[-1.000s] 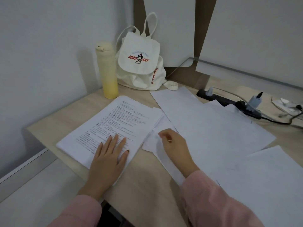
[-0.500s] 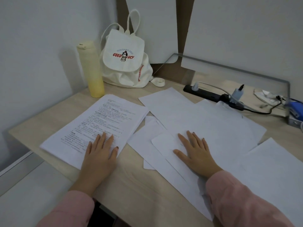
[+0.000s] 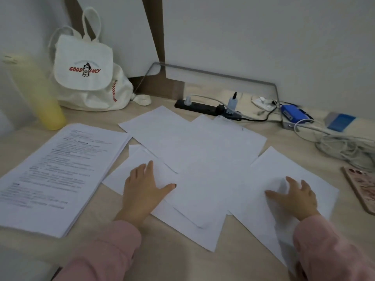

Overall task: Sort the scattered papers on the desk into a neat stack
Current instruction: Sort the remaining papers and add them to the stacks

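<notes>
Both hands, left hand point(image 3: 142, 191) and right hand point(image 3: 295, 196), press loose sheets point(image 3: 203, 159).

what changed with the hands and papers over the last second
The left hand came off the printed stack and now lies flat on the loose blank sheets beside it. The right hand let go of the sheet corner it was pinching and moved right, spread on the far-right sheet. The printed stack, bag and bottle look unmoved; the view shifted right.
</notes>
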{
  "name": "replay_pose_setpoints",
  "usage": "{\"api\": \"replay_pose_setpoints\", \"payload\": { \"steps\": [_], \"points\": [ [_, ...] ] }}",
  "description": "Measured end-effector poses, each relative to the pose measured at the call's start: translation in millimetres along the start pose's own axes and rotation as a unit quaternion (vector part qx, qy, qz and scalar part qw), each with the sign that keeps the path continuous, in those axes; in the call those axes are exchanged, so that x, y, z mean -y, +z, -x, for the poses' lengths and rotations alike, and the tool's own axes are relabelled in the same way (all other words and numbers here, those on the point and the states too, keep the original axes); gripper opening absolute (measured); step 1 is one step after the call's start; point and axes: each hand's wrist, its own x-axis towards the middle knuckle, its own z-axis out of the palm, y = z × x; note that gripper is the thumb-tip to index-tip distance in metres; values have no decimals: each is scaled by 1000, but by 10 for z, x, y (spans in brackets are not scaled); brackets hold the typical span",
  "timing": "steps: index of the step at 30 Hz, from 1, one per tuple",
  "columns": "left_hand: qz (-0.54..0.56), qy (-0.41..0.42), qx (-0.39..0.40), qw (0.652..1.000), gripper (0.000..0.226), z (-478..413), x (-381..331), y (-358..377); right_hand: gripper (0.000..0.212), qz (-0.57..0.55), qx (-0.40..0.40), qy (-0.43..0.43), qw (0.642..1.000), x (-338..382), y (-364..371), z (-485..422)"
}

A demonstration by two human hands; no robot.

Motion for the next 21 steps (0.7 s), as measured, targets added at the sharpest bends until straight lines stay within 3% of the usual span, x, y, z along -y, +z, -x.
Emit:
{"api": "replay_pose_setpoints", "payload": {
  "steps": [6, 11, 15, 17, 21],
  "points": [
    [11, -31, -15, 999, 93, -40, -100, 54, 95, -73, -40, 114, 990, -358, -112, -30],
    [76, -22, -3, 997, 61, -7, -107, 96, 93, -99, -103, 169, 975, -525, -112, -42],
    [121, 23, 21, 992, 22, -7, -119, 103, 90, -97, -84, 136, 982, -635, -177, -66],
    [194, 34, 47, 979, 9, -2, -183, 123, 89, -107, -69, 109, 986, -616, -196, -81],
    [315, 49, 90, 943, 16, 72, -366, 135, 89, -171, -57, 95, 979, -537, -208, -90]
  ]
}}
